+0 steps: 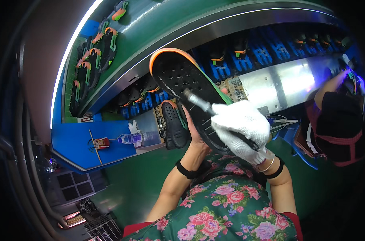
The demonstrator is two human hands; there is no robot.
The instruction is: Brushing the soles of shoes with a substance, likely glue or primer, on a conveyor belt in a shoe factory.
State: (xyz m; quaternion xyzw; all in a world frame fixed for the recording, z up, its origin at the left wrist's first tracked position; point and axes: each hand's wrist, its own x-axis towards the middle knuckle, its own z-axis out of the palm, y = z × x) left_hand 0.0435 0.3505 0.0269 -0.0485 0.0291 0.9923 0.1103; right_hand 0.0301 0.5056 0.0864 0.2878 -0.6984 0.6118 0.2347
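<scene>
A black shoe sole [175, 74] with an orange and green rim and several small holes is held up in front of me, its dotted side facing up. My bare left hand [194, 132] grips it from below at its left edge; most of those fingers are hidden behind it. In a white knit glove, my right hand [242, 130] is closed around a brush [199, 103] with a metal ferrule. The brush tip touches or hovers just over the middle of the sole; I cannot tell which. Beside my left hand, a similar dark shoe piece [173, 126] stands against the bench.
A green conveyor [170, 17] carries several shoes [94, 60] at the left. Blue racks [263, 54] with shoe pieces line the shelf under it. On the blue table [76, 134] lie a bottle [131, 138], a stick and a red container [101, 143]. A co-worker [338, 124] is at the right.
</scene>
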